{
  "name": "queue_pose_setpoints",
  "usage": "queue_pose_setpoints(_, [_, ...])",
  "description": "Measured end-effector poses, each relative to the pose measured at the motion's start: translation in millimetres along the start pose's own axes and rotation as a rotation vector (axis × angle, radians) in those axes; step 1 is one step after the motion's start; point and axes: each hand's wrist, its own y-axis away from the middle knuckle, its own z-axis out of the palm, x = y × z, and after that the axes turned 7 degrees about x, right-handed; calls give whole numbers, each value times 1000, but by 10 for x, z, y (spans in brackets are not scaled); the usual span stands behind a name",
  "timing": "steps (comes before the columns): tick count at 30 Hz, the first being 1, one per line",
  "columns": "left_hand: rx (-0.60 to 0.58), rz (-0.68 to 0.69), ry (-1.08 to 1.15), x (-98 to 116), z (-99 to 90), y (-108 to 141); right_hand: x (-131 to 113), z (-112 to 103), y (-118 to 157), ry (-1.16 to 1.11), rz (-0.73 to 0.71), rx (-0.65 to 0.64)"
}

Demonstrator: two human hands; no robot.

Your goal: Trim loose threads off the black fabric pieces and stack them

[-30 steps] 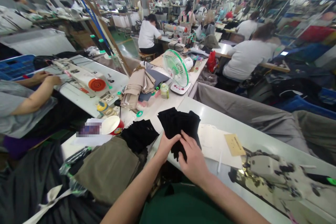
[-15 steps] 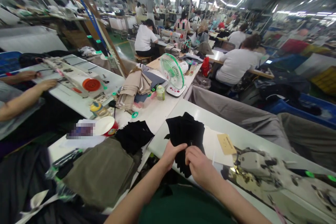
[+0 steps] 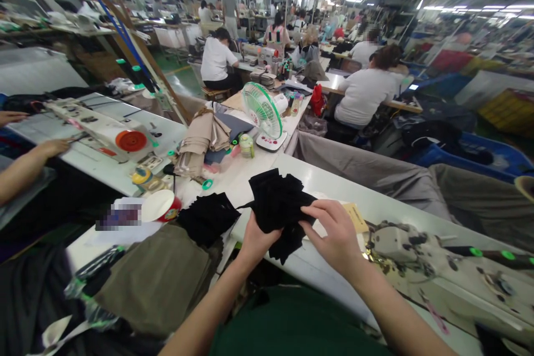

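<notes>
Head view | white sewing table (image 3: 334, 186), sewing machine (image 3: 417, 250) at right, black fabric stack (image 3: 207, 218) at left | I read both grips as closed: left hand (image 3: 256, 242) and right hand (image 3: 334, 231) pinch the black fabric bundle (image 3: 277, 206) above the table, keeping its layers gathered | hands now wider apart than the earlier frame

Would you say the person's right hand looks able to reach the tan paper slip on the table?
Probably yes: the right hand lies right beside the tan paper slip, with nothing between them, though its fingers are on the black fabric pieces for now.
</notes>
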Motion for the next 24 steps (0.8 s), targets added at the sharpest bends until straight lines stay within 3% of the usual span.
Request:
queue_pose_setpoints(4, [24, -7, -26, 76, -32, 23, -21, 13, 35, 8, 10, -19])
queue_pose_setpoints(16, [110, -33, -95, 61, -89, -25, -115, -133, 103, -4, -140, -96])
queue_pose_setpoints(24, [118, 3, -103, 102, -80, -61, -95, -114, 126, -104, -100, -135])
